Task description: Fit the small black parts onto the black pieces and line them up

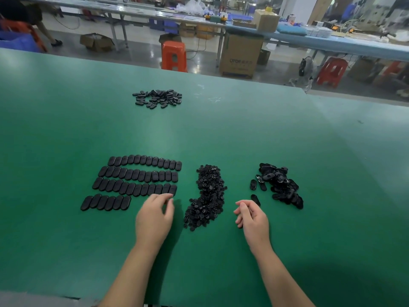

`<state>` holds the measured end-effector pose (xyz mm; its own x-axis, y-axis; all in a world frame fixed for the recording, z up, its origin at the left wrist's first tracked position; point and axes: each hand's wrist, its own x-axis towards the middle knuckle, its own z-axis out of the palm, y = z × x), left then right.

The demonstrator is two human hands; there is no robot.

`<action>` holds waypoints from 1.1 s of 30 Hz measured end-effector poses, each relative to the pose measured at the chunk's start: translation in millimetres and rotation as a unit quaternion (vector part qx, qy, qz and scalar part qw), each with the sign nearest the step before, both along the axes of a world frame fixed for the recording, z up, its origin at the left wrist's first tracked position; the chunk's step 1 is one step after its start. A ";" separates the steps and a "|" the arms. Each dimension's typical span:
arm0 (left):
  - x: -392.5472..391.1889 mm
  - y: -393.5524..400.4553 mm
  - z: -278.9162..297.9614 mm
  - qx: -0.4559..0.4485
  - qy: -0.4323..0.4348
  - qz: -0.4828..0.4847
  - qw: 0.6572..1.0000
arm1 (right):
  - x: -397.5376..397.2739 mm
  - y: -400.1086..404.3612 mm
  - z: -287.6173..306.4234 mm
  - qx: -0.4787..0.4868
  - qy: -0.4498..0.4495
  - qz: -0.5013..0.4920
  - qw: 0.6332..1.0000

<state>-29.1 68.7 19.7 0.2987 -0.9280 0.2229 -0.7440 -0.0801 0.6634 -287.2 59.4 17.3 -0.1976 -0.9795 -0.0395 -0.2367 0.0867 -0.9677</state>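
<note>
The left hand (155,212) is hovering at the right end of the third row of finished pieces (135,182), fingers loosely curled, its grip seemingly empty, though the fingertips are hiding what lies beneath; it is probably nudging the row straight; the right hand (249,214) is resting half-curled on the tabletop (221,129), holding nothing visible, beside a stray oval piece (255,200); the heap of small parts (207,196) is lying between the hands, within easy reach; the unfitted pieces (280,185) are waiting right of it; another pile (158,98) is sitting far back.
</note>
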 end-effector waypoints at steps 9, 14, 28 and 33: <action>-33.1 -28.4 -10.7 0.040 -0.026 -0.029 0.998 | 1.7 -1.3 -1.3 0.007 0.022 0.000 1.000; -27.8 -30.5 -22.3 0.028 -0.034 -0.049 0.998 | 3.3 -4.5 -1.2 0.028 0.066 0.036 0.997; -27.5 -29.2 -21.2 0.036 -0.029 -0.078 0.996 | -49.7 -46.7 6.3 0.083 0.440 0.053 0.893; -27.5 -30.9 -22.7 0.030 -0.024 -0.067 0.997 | -49.2 -47.1 6.9 0.073 0.446 0.069 0.890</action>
<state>-56.6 37.8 -3.0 0.1608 -0.9710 0.1767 -0.7814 -0.0158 0.6238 -336.4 12.3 24.2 -0.0918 -0.9942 -0.0557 -0.9225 0.1060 -0.3712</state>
